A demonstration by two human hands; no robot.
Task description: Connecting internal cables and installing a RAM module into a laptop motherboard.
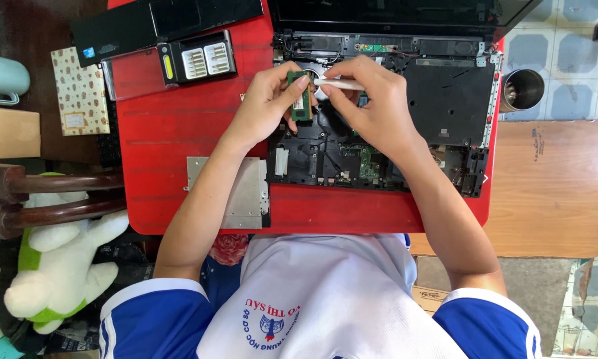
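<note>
Memory module (300, 97) pinched upright in left hand (267, 106) fingers; right hand (372, 106) fingers grip white tool (342, 84).

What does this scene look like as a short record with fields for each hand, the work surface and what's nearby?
left hand: holds small green memory module
right hand: holds slim white stick tool against module
surface: red table
under hands: opened black laptop base
nearby: flat silver metal drive; black screwdriver bit case; steel cup
</note>
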